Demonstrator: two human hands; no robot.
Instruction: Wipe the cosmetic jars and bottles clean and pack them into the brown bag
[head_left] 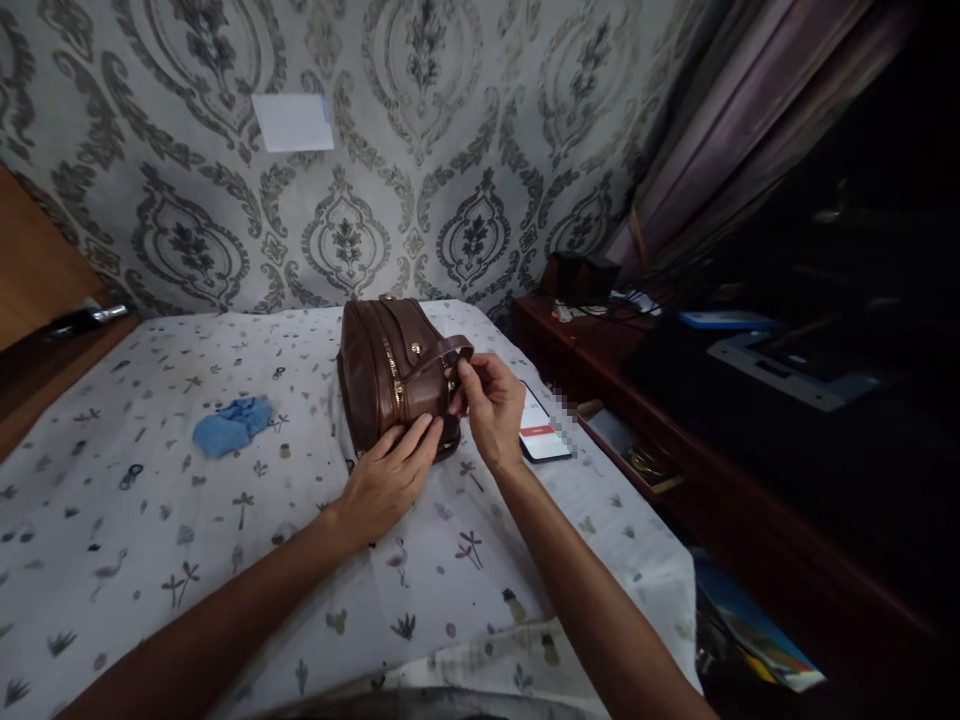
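Note:
A brown leather-look bag [373, 376] with gold zippers and studs stands on the printed white cloth in front of me. My left hand [391, 473] rests against its near side, fingers stretched out and lying flat. At the bag's right side, my right hand [491, 405] has thumb and forefinger pinched at the end of the handle strap [442, 350]. A small metal piece shows beside those fingertips, and I cannot make out whether they touch it. Just right of my right hand lies a phone [545, 440] with its screen lit.
A crumpled blue cloth [232, 425] lies left of the bag on the printed sheet [300, 560]. Patterned wallpaper [416, 210] rises behind. To the right is a dark red desk [555, 335] with cables and a partly open drawer [630, 450]. A wooden panel [45, 260] borders the left.

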